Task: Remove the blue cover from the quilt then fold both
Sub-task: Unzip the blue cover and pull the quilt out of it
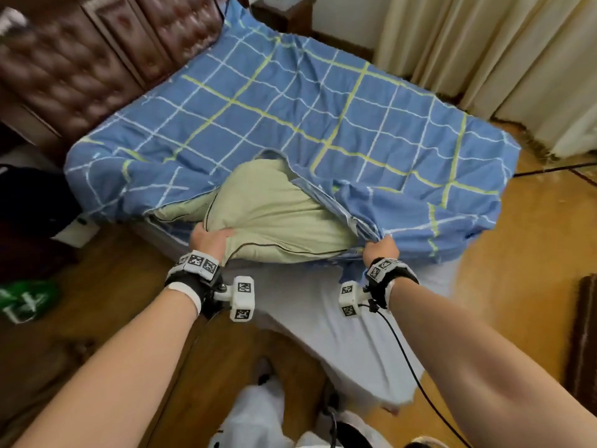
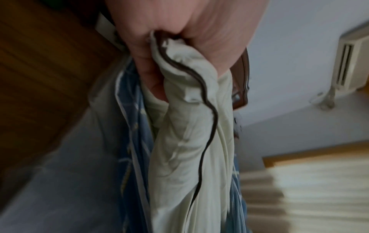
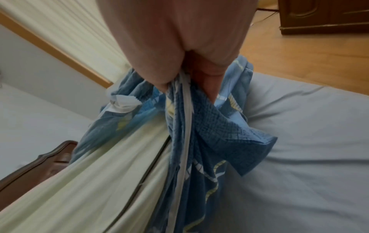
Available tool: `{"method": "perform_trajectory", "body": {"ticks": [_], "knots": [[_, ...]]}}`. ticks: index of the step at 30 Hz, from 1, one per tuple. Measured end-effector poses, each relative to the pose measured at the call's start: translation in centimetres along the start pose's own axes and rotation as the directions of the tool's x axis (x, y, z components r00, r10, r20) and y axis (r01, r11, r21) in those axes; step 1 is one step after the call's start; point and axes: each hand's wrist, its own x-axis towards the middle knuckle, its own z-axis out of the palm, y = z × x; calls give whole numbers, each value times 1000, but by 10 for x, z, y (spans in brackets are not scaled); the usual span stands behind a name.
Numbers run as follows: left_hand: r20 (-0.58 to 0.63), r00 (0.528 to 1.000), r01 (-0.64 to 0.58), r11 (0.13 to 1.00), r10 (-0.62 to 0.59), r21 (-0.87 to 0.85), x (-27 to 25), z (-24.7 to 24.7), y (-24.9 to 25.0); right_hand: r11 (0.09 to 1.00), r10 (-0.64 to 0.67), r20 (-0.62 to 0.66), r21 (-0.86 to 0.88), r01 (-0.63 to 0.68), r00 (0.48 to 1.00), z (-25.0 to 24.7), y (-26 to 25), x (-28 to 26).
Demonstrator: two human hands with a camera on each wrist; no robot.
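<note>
A blue cover (image 1: 290, 101) with white and yellow-green grid lines lies spread over the bed. Out of its open near edge bulges a pale green quilt (image 1: 274, 205) trimmed with dark piping. My left hand (image 1: 206, 239) grips a corner of the quilt (image 2: 189, 126), fingers curled round the bunched fabric and piping. My right hand (image 1: 381, 248) grips the bunched edge of the blue cover (image 3: 199, 126) beside the opening, with the quilt (image 3: 99, 181) stretched out to its left.
A light grey sheet (image 1: 323, 318) covers the near part of the bed. A brown tufted headboard (image 1: 80, 59) stands at the far left, cream curtains (image 1: 484, 43) at the far right. Wooden floor (image 1: 517, 286) surrounds the bed; a dark cable (image 1: 549, 169) lies on it.
</note>
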Motion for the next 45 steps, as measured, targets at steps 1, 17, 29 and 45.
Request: {"method": "perform_trajectory", "body": {"ticks": [1,17,29,45], "knots": [[-68,998,13,1000,-14,-9,-7,-23,-8,1000,-3,22,18,3,1000,0,4,-6],[-261,903,316,939,-341,-135,-122,-145,-203,934,-119,259,-299,196,958,19,70,-117],[141,990,-103,795,23,598,-177,49,-127,930,-296,359,-105,353,885,-33,64,-38],[281,957,-269,574,70,773,-155,232,-60,922,-4,923,152,-356,384,-75,82,85]]}}
